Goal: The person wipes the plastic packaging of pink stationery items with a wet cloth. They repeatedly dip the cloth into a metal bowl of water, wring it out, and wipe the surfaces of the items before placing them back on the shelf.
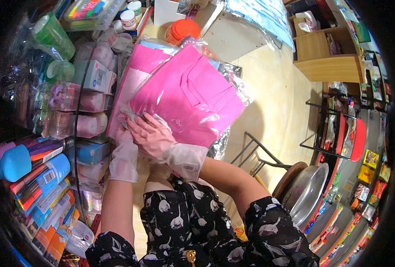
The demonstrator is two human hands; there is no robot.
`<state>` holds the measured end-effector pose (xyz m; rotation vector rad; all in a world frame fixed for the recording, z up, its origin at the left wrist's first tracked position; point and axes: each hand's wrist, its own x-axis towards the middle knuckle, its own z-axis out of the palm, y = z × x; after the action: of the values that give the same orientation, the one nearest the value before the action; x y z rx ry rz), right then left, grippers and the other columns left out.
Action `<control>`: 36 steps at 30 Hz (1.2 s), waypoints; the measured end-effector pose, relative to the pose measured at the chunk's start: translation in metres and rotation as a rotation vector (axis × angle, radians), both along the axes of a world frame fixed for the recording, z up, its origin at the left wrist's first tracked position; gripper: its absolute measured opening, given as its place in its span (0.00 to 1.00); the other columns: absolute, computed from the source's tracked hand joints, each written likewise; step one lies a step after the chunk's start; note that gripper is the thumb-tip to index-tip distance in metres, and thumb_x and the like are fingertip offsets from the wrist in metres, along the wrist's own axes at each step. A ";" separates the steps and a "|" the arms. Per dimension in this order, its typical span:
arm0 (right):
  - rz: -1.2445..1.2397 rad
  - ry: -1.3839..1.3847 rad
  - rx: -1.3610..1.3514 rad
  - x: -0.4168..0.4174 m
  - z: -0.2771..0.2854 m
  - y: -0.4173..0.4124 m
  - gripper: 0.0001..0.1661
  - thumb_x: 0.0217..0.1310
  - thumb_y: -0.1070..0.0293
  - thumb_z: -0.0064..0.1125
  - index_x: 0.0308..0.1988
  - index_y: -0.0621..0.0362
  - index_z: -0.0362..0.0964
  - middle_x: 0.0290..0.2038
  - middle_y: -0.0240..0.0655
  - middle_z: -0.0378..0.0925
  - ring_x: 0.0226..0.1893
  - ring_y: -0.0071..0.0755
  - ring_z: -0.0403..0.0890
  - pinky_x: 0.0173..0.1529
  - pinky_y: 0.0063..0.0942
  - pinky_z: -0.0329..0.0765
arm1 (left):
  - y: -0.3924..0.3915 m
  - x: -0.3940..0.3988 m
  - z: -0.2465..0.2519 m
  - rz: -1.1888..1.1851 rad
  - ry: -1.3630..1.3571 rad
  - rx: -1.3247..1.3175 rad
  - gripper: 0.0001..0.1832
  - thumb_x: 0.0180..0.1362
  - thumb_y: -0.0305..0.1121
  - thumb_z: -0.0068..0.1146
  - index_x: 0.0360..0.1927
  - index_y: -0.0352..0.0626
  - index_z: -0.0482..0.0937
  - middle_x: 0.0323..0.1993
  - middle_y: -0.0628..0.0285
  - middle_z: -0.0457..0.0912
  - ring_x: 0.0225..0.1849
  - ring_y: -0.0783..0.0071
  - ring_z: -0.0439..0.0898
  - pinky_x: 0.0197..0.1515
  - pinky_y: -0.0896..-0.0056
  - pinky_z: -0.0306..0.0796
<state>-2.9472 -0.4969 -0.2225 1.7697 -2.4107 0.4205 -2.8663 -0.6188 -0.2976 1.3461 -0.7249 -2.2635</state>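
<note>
Two translucent gloves cover my hands. My right hand [149,133] lies across the near left corner of a clear plastic package of pink folded sheets [187,96], fingers pointing up and left. Beneath its fingers is a crumpled greyish-white cloth [162,122]. My left hand [122,135] is close beside it, at the edge of another pink package [130,76] lying partly under the first. The right hand and the cloth hide most of the left fingers. Glossy clear wrapping [222,143] shows under the right side of the packages.
Packed shelves with ribbon rolls [90,126] and marker packs [40,180] stand close on the left. A red-lidded jar [183,30] is beyond the packages. To the right are a metal basin [309,193], a black metal frame [257,153], a wooden shelf unit [329,68] and tiled floor [277,106].
</note>
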 end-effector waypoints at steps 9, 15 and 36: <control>-0.381 0.041 0.239 -0.174 -0.013 0.110 0.27 0.73 0.50 0.43 0.68 0.28 0.60 0.72 0.18 0.60 0.71 0.25 0.60 0.77 0.39 0.46 | -0.020 0.029 -0.051 -0.164 -0.185 -0.354 0.14 0.61 0.35 0.67 0.49 0.43 0.81 0.35 0.71 0.82 0.35 0.81 0.78 0.38 0.75 0.74; -0.770 -0.496 -0.293 -0.211 -0.025 0.173 0.21 0.70 0.63 0.46 0.59 0.54 0.70 0.58 0.41 0.75 0.56 0.41 0.77 0.59 0.39 0.72 | -0.011 0.004 -0.009 -0.323 -0.644 -0.244 0.16 0.61 0.36 0.67 0.49 0.41 0.81 0.42 0.68 0.83 0.41 0.77 0.81 0.46 0.75 0.75; -0.112 -0.447 0.236 0.005 0.031 0.106 0.34 0.60 0.61 0.56 0.66 0.49 0.63 0.70 0.35 0.62 0.73 0.36 0.57 0.75 0.46 0.54 | 0.067 0.048 0.082 -0.347 -0.152 -0.209 0.11 0.67 0.38 0.58 0.47 0.44 0.77 0.34 0.64 0.82 0.26 0.74 0.80 0.23 0.73 0.75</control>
<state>-2.9418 -0.3906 -0.1917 1.7699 -2.9598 0.5952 -2.8179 -0.5513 -0.2156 1.3879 -1.2982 -2.2723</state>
